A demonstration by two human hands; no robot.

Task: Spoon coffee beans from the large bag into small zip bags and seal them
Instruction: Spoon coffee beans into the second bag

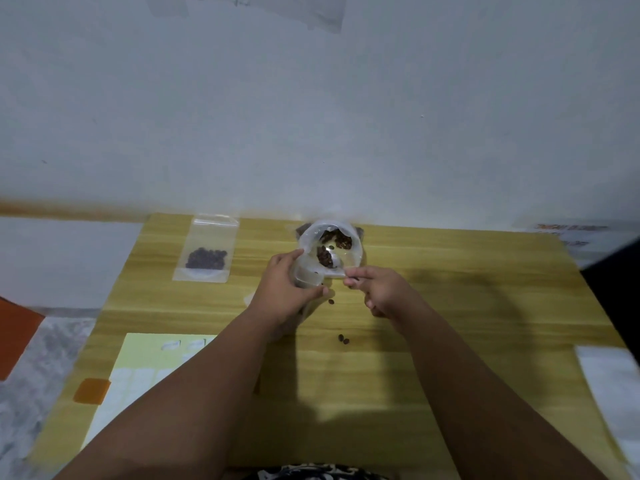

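While spoon (335, 264) in right grip (377, 291), small zip bag (306, 276) within left grip (287, 289).

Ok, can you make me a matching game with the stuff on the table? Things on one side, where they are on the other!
Things:
1. filled zip bag
2. loose beans
3. yellow sheet
4. large bag

Places:
A. near left part of the table
B. far middle, open at the top
C. scattered on bare wood in the middle
D. far left, lying flat

Pairs: 1-D, 2-C, 3-A, 4-B
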